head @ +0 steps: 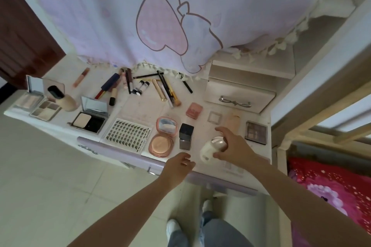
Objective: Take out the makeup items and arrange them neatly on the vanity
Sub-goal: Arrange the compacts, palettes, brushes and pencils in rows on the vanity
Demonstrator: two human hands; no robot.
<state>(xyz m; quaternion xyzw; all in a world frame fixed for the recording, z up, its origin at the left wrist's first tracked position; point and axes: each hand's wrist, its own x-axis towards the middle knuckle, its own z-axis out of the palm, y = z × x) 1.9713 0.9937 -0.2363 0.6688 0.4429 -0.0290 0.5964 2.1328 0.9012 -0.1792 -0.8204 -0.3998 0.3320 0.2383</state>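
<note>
The right hand (230, 146) grips the white bottle (210, 149) near the tabletop (140, 110) front edge, its long axis running ten-to-four, while the left hand (178, 166), loosely open and holding nothing, hovers just at its eight o'clock.
</note>
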